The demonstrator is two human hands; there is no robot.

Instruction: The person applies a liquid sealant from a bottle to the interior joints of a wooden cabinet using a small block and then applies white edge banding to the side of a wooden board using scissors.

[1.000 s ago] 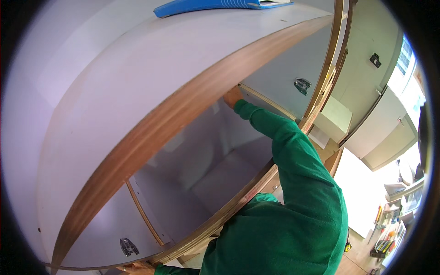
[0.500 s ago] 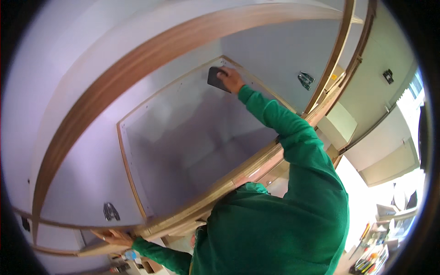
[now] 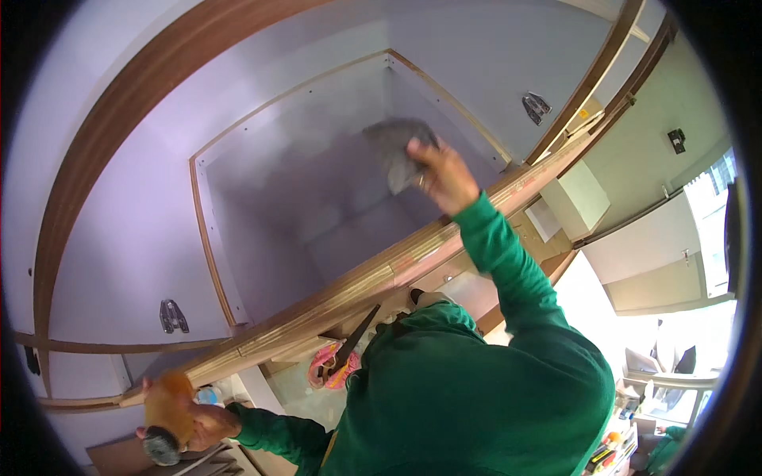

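Observation:
My right hand (image 3: 441,173) is raised into an open white cabinet compartment (image 3: 262,198) and grips a crumpled grey cloth (image 3: 397,147) against the back panel, near its upper right corner. My green sleeve (image 3: 508,262) crosses the wooden front edge (image 3: 349,285) of the compartment. At the lower left, below the cabinet's bottom edge, my left hand (image 3: 202,424) holds an orange-brown bottle-like object (image 3: 168,408) with a grey rounded end (image 3: 161,446).
Metal hinges sit on the side panels (image 3: 172,316) (image 3: 536,105). Brown wood edging (image 3: 95,151) rims the white panels. A pink and yellow item (image 3: 329,361) and a dark tool lie below. Beige wall cupboards (image 3: 659,238) and a bright window are at the right.
The view has tipped down, so the top panel and the blue thing on it have left the picture. My right hand with the cloth has shifted along the back panel. My left hand has come more fully into view.

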